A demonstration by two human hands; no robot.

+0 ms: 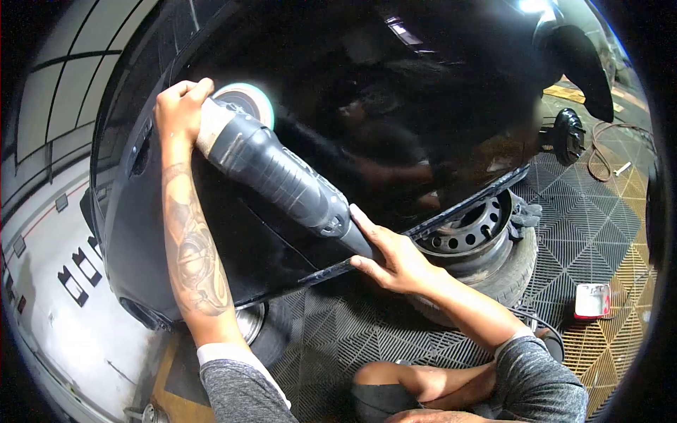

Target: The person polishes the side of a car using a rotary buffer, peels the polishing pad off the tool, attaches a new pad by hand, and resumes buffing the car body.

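Note:
A dark grey and black car polisher (275,173) lies diagonally across a glossy black car body panel (338,106). Its round pad (262,102), edged in green, is tilted against the panel at the upper left; part of the pad is hidden behind the tool's head. My left hand (180,113) is closed over the head end, where a pale cover wraps the tool. Round the rear of the body is my right hand (395,261), thumb and fingers on opposite sides of it.
Below the panel, a tyre with a steel wheel (469,229) lies on grey and yellow floor tiles (575,211). A red and white container (592,301) stands at the right, near a black cable (539,317). A brown hose (599,158) curls farther back.

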